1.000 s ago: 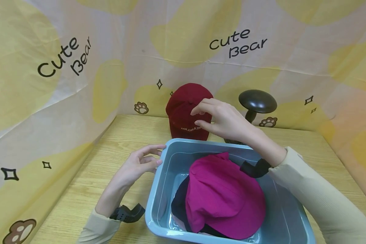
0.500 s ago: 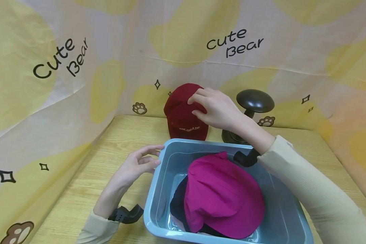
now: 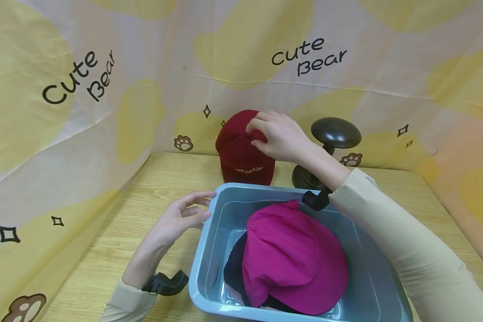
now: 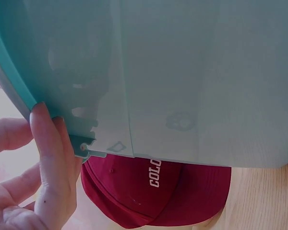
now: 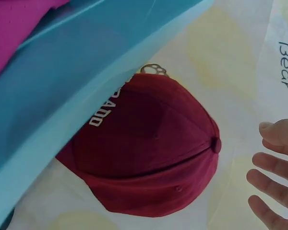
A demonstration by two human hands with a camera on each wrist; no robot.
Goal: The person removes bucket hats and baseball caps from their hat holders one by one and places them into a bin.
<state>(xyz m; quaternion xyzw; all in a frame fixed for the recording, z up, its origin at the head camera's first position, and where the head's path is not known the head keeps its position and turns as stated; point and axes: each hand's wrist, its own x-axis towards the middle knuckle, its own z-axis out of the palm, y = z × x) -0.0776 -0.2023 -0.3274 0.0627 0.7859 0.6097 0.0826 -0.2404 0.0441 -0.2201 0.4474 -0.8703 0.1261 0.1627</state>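
Observation:
A dark red baseball cap (image 3: 246, 147) with white COLORADO lettering sits behind the basin at the back of the table. My right hand (image 3: 281, 137) hovers at the cap's right side, fingers loosely bent and holding nothing. A gap shows between those fingertips (image 5: 257, 177) and the cap (image 5: 153, 148) in the right wrist view. My left hand (image 3: 181, 217) touches the left rim of the light blue basin (image 3: 202, 264) with its fingertips; the left wrist view has these fingers (image 4: 53, 163) against the rim. A magenta cap (image 3: 294, 259) lies in the basin over a dark cap (image 3: 236, 266).
Behind the basin, right of the red cap, stands a dark stand with a rounded top (image 3: 336, 133), its base partly hidden by my right forearm. The wooden table (image 3: 116, 232) meets printed cloth walls (image 3: 241, 53) at the back and sides.
My right hand has moved slightly left and up, closer to the top of the red cap. My left hand stays at the basin's rim. The caps have not moved.

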